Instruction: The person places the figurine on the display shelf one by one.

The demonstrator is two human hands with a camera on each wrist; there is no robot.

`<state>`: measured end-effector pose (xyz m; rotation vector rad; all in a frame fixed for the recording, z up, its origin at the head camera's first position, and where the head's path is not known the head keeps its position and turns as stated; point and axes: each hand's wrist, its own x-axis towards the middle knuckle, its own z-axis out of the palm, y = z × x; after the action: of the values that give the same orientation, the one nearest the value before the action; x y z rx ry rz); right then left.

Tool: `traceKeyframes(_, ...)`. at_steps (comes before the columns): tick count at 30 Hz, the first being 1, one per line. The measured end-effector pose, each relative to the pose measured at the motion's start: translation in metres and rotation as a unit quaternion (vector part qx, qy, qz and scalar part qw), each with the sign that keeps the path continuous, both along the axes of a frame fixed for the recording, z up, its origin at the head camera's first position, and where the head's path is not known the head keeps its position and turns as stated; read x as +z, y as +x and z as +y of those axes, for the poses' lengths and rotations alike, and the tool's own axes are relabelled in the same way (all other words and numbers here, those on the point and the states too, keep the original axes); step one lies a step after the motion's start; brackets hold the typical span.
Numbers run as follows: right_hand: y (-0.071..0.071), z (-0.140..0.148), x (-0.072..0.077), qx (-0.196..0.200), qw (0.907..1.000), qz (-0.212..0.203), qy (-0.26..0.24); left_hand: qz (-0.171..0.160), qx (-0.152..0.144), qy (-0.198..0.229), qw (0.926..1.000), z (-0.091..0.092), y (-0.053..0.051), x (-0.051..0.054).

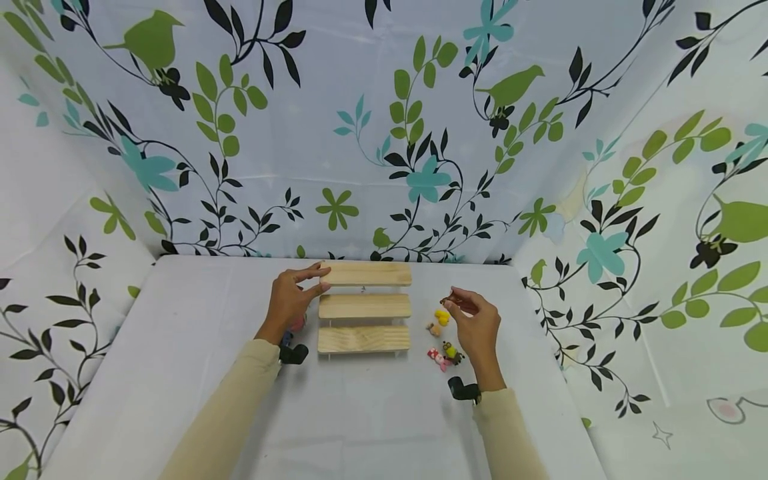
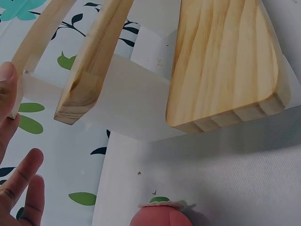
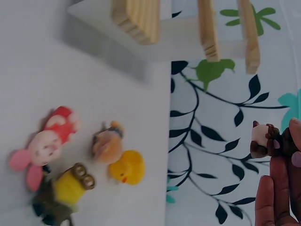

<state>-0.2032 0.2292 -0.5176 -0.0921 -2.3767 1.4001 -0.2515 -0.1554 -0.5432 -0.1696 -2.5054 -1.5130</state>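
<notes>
A three-tier stand of pale wooden boards (image 1: 364, 307) rises in steps on the white table. My left hand (image 1: 289, 299) grips the left end of the top board; in the left wrist view that hand (image 2: 19, 183) has its thumb and a finger at the board's end, other fingers spread. Right of the stand, my right hand (image 1: 478, 327) pinches a small brown figurine (image 1: 447, 300) above the table. The right wrist view shows this brown and pale pink figurine (image 3: 266, 140) between the fingertips of the right hand (image 3: 282, 183).
Right of the stand lie a yellow duck (image 3: 127, 167), a small tan figure (image 3: 107, 143), a pink figure in red (image 3: 45, 147) and a yellow figure with goggles (image 3: 70, 186). Left of it is a round pink-red object (image 2: 161, 214). Patterned cloth hangs behind the table (image 1: 360, 413).
</notes>
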Motion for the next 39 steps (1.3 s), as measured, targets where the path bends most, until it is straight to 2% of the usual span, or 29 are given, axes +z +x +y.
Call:
traceKeyframes(8, -0.015, -0.019, 0.022, 0.046, 0.9986, 0.026, -0.004, -0.002, 0.002, 0.003, 1.0, 0.0, 0.001, 0.0)
traceKeyframes(17, -0.038, -0.039, 0.036, 0.085, 0.9957, 0.035, -0.014, -0.011, 0.004, 0.004, 0.9999, -0.001, 0.0, 0.002)
traceKeyframes(27, -0.06, -0.058, 0.038, 0.123, 0.992, 0.013, -0.025, -0.02, 0.004, 0.003, 0.9998, -0.001, 0.0, 0.003)
traceKeyframes(39, -0.07, -0.07, 0.039, 0.155, 0.9877, 0.003, -0.02, -0.017, -0.002, 0.003, 0.9998, 0.001, 0.001, 0.004)
